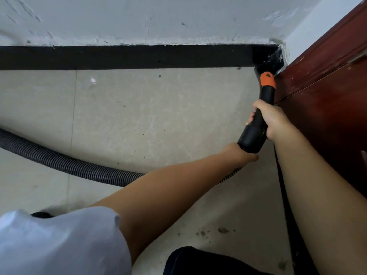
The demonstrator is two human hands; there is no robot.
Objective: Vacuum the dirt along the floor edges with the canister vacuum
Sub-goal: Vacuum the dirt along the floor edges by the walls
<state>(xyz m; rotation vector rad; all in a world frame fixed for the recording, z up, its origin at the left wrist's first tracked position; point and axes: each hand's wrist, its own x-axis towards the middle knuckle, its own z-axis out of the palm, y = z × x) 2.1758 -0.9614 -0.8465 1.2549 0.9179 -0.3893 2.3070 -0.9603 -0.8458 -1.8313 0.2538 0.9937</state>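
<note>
Right hand point(267, 121) grips vacuum wand point(258, 120), nearer the nozzle; left hand point(245, 155) under wand's rear end, grip hidden. Wand axis runs near-to-far; nozzle point(265, 69) sits in far-right corner. We judge next pass goes left along baseboard point(127, 57).

We see a black wand point(260, 116) with an orange collar point(268, 80) and a dark grey ribbed hose point(65, 163). The floor point(139, 116) is pale beige, faintly veined, beneath a black skirting point(127, 57) and whitish wall point(139, 18). The door point(325, 100) is reddish brown, the sleeve point(59, 243) pale grey.
</note>
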